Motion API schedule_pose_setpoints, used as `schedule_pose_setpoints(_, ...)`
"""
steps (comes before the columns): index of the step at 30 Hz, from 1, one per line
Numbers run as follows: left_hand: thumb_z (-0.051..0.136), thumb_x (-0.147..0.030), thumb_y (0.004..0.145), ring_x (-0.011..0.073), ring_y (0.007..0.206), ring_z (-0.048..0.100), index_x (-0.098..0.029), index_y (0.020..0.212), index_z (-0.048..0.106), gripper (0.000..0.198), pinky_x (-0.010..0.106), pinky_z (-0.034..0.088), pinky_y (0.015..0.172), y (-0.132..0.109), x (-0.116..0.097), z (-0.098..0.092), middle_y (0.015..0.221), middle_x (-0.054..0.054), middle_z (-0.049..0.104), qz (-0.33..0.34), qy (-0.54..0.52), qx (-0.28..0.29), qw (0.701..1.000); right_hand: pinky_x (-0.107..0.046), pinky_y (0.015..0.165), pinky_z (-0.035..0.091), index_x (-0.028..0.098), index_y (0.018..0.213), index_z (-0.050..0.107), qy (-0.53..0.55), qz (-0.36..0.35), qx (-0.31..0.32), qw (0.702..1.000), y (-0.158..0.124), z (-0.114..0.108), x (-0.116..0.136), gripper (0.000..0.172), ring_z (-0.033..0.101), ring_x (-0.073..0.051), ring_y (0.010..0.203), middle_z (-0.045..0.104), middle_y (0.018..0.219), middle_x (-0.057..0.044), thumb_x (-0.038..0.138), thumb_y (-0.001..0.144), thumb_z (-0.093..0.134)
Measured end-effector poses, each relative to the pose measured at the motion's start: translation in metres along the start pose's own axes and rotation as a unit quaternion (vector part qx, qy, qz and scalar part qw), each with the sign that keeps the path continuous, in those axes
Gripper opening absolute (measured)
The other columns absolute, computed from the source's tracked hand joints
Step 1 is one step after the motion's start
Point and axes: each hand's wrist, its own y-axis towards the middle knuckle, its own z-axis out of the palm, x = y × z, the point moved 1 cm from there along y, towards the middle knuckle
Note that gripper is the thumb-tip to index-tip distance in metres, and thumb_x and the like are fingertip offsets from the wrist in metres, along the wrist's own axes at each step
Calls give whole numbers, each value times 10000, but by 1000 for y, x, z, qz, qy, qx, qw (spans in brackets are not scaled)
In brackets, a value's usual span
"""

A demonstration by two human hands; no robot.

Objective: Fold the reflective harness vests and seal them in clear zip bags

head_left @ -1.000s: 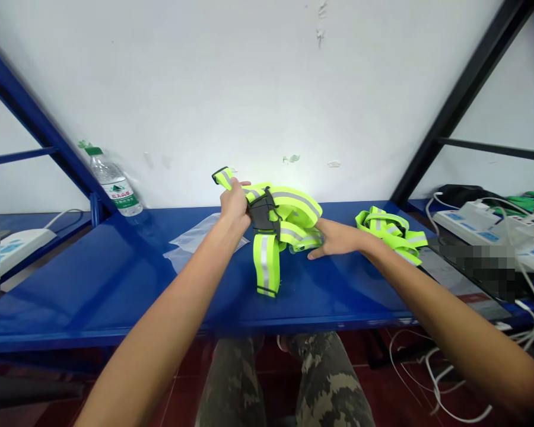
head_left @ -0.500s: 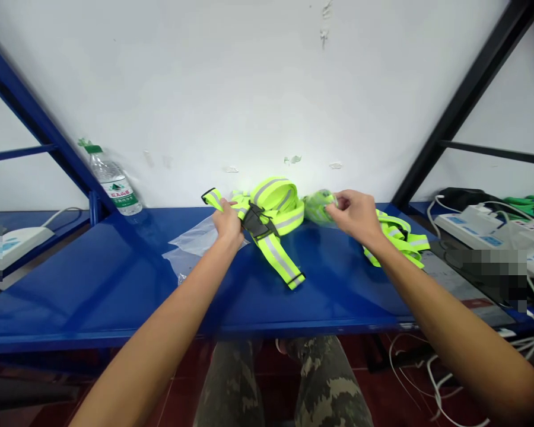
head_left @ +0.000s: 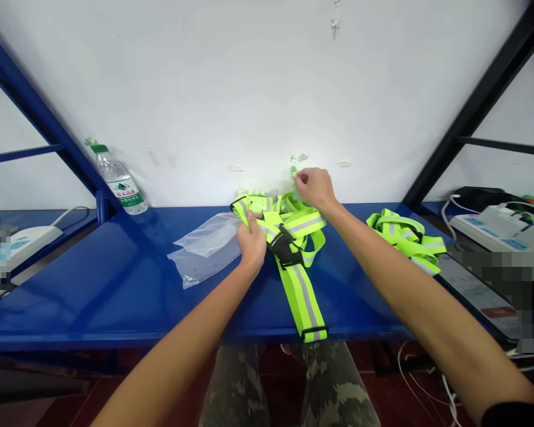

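My left hand (head_left: 251, 240) is closed around a fluorescent yellow reflective strap (head_left: 300, 290) with a grey stripe, beside its black buckle (head_left: 287, 248). One strap end with a black slider hangs toward the table's front edge; loops bunch up behind the buckle. My right hand (head_left: 315, 187), raised near the wall, pinches a pale yellow-green strap piece (head_left: 293, 172) whose lower part runs down behind the loops and is blurred. Clear plastic bags (head_left: 209, 246) lie flat just left of my left hand. Another bundle of reflective straps (head_left: 404, 237) rests to the right of my right forearm.
A water bottle (head_left: 122, 184) stands at the back left against the wall. White power strips (head_left: 489, 228) with cables lie at the right, another power strip (head_left: 31, 246) at the left. A dark flat device (head_left: 480, 290) sits beside the right bundle. The blue table (head_left: 115, 296) meets the wall.
My left hand has moved right and nearer with the strap, whose end now hangs lower. My right hand has moved left and up toward the wall. The strap loops have loosened, and more plastic bag shows.
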Motion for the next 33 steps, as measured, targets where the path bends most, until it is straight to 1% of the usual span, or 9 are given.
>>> schedule_pose_setpoints(3, 381, -470, 983, 183, 759, 610, -171, 865, 697, 450, 254, 417, 677, -6, -5, 1, 744, 33, 644, 3, -22, 14, 1000, -363, 964, 512, 128, 1042, 695, 63, -7, 61, 996, 3, 9, -20, 251, 670, -213, 1019, 726, 1107, -119, 268, 883, 560)
schedule_pose_setpoints(8, 425, -531, 960, 169, 682, 569, -151, 860, 702, 481, 257, 396, 627, -11, -9, 7, 694, 28, 611, -3, -46, 26, 999, -379, 1016, 498, 161, 1119, 681, 190, 13, 29, 981, -20, -5, -49, 307, 643, -220, 1144, 679, 1233, -125, 320, 886, 561)
schedule_pose_setpoints(12, 412, -517, 970, 163, 625, 539, -153, 830, 708, 490, 267, 390, 623, -10, -17, 12, 612, 13, 543, 18, -36, 23, 999, -327, 681, 555, 166, 1028, 669, 258, 60, -89, 960, -67, -30, -32, 280, 681, -174, 703, 710, 808, -45, 348, 903, 497)
schedule_pose_setpoints(14, 385, -504, 982, 159, 550, 492, -160, 820, 711, 500, 273, 377, 601, -9, -24, 14, 522, -13, 437, 25, -22, 11, 999, -280, 509, 458, 178, 877, 667, 203, 94, -148, 963, -98, -45, -9, 254, 565, -147, 482, 570, 525, 17, 374, 903, 507)
schedule_pose_setpoints(17, 380, -480, 986, 171, 567, 516, -164, 807, 711, 491, 279, 391, 623, -8, -40, 20, 520, -9, 440, 38, -17, -12, 999, -294, 520, 415, 198, 571, 540, 57, 22, -111, 992, -144, -59, 30, 423, 509, -141, 471, 500, 468, 3, 475, 890, 546)
schedule_pose_setpoints(20, 391, -450, 986, 186, 674, 585, -165, 762, 695, 473, 282, 428, 695, -6, -60, 28, 618, 29, 556, 50, -29, -43, 997, -366, 709, 490, 178, 775, 620, -84, -101, -154, 979, -178, -62, 58, 345, 630, -250, 799, 676, 784, -90, 518, 837, 613)
schedule_pose_setpoints(22, 394, -442, 988, 184, 688, 606, -164, 747, 678, 464, 279, 455, 709, -3, -74, 34, 641, 37, 577, 28, -59, -58, 996, -419, 797, 501, 149, 990, 625, -138, -131, -160, 969, -191, -58, 65, 417, 619, -309, 965, 685, 1010, -154, 532, 823, 630)
schedule_pose_setpoints(28, 395, -350, 1002, 163, 618, 653, -148, 926, 616, 308, 297, 558, 669, 9, -106, 42, 703, 33, 621, -194, -236, 8, 952, -400, 743, 533, 148, 1393, 429, -180, -44, -41, 982, -178, -54, 35, 530, 652, -323, 998, 569, 1334, -197, 206, 872, 506)
schedule_pose_setpoints(33, 380, -265, 1011, 144, 596, 658, -155, 1052, 571, 224, 345, 603, 719, 14, -113, 33, 729, 21, 643, -307, -340, 38, 888, -415, 829, 532, 193, 1507, 232, 40, 16, 103, 994, -153, -60, 5, 624, 684, -296, 989, 665, 1201, -147, 236, 921, 443)
